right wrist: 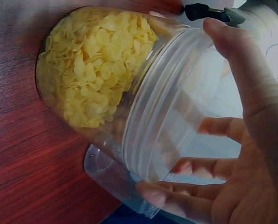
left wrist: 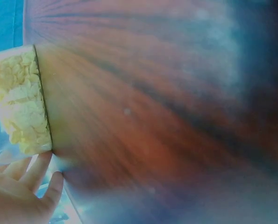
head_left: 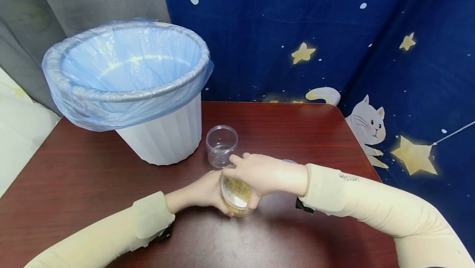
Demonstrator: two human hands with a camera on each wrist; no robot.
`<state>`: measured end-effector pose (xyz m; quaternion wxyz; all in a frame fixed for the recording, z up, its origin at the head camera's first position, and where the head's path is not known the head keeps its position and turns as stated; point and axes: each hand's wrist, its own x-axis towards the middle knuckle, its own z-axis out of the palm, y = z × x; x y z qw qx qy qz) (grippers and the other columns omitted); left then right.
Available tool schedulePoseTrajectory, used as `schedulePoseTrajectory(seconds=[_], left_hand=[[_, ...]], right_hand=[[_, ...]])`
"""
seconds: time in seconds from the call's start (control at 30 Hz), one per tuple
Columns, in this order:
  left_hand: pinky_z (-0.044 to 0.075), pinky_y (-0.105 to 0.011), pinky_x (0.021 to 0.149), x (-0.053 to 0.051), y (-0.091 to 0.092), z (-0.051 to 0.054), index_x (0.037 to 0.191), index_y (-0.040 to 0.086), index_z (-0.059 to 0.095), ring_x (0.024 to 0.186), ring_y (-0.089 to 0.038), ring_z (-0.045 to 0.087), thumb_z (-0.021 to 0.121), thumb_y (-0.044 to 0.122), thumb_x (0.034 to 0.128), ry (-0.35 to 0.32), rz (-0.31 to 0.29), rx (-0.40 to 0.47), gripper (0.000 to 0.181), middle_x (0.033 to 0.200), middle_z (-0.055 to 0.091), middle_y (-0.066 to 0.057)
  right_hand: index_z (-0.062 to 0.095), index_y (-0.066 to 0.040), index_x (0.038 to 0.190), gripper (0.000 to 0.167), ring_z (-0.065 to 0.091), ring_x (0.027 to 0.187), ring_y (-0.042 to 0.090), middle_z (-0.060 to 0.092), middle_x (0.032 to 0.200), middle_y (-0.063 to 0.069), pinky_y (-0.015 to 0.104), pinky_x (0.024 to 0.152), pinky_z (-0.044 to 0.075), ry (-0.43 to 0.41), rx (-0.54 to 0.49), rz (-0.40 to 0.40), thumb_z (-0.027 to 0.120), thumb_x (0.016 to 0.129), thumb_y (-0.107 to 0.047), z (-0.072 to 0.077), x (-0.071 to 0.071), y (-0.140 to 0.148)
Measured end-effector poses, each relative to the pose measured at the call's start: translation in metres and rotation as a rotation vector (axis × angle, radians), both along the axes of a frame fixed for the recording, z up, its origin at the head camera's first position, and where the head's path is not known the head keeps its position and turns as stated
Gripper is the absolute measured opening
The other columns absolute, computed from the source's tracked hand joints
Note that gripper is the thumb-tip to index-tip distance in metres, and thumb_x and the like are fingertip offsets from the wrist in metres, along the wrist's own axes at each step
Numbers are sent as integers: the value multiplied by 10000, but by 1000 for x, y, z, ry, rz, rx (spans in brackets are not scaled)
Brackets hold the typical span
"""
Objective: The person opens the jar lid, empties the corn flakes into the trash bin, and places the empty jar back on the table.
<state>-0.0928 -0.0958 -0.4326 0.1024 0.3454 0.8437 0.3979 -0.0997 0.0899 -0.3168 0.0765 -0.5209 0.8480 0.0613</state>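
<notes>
Both hands at work on one jar [right wrist: 106, 88], low in the head view, in front of the second jar [head_left: 221, 148] and above the counter [head_left: 297, 130]; whether its base touches the wood, cannot tell. Left hand [head_left: 208, 190] grasps the jar's side; right hand [head_left: 258, 174] arches over the top, thumb and fingertips clasping opposite edges of the lid [right wrist: 169, 109]. Neither grip released. Judgement: the left steadies the body while the wide right span suits a round, smooth cap. Second jar stands upright close beside the bin [head_left: 167, 132], perhaps put there to keep it within reach yet out of the hands' way. Jar: cylindrical, transparent, hard plastic by its look. Flakes [right wrist: 94, 60] inside are yellow, thin, curled, packed irregularly; likely crisp and light. Lid translucent, stepped in concentric ridges. Second jar clear, round, ring-edged at the mouth. Bin white, fluted, tapering downward, its rim wrapped by a blue liner [head_left: 126, 96], filmy, creased, glossy. Counter dark red-brown, grained, with a sheen. Pale disc edge [head_left: 289, 161] behind the right wrist, mostly hidden; identity unclear.
</notes>
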Motion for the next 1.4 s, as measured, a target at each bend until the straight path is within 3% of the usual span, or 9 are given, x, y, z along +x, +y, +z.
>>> schedulePoseTrajectory(seconds=[0.47, 0.7, 0.83, 0.97, 1.13, 1.3, 1.4], left_hand=[[433, -290, 939, -3, 2, -1, 1347, 98, 439, 1081, -96, 543, 930, 411, 459, 68, -7, -22, 1062, 1193, 593, 31], [421, -290, 958, -6, 3, 1, 1282, 82, 488, 1078, -94, 541, 942, 373, 483, 29, -87, -34, 964, 1186, 592, 13], [423, -274, 947, -7, 2, 3, 1249, 77, 527, 1067, -71, 541, 922, 415, 512, 64, -123, -77, 902, 1168, 605, 25], [419, -277, 958, -8, 1, 4, 1293, 84, 484, 1083, -68, 534, 917, 431, 511, 86, -133, -79, 959, 1186, 593, 41], [407, -296, 977, -6, 0, 4, 1394, 113, 390, 1129, -83, 514, 930, 402, 498, 30, -117, -72, 1085, 1266, 548, 52], [410, -305, 973, -7, 0, 4, 1371, 99, 402, 1125, -98, 518, 933, 393, 502, 12, -103, -77, 1060, 1257, 538, 49], [408, -307, 978, -7, 1, 4, 1353, 76, 411, 1140, -109, 515, 926, 409, 520, 35, -115, -87, 1034, 1269, 533, 32]], right_hand=[[566, -222, 1289, 901, 517, 784, 204, 515, 1039, 16, 308, 681, 492, 13, -15, 45, 875, 481, -472, 2, 1, 6], [496, -319, 1367, 971, 495, 902, 215, 495, 1206, 9, 298, 677, 503, 32, 103, 132, 905, 491, -415, 5, 4, 5], [496, -354, 1363, 961, 478, 935, 221, 465, 1263, -6, 285, 653, 497, 31, 146, 176, 919, 500, -326, 8, 7, 4], [524, -359, 1330, 923, 469, 1058, 234, 455, 1292, -16, 302, 728, 514, 46, 156, 241, 927, 509, -233, 10, 9, 2], [548, -376, 1258, 800, 455, 1153, 212, 457, 1299, -37, 316, 785, 519, 117, 175, 298, 897, 575, -148, 10, 13, 1], [548, -437, 1253, 713, 436, 1194, 210, 449, 1335, -64, 336, 851, 492, 157, 178, 294, 845, 677, -141, 8, 16, 3], [500, -454, 1326, 799, 409, 1250, 226, 423, 1376, -56, 384, 946, 439, 138, 168, 276, 839, 685, -118, 9, 16, 6]])
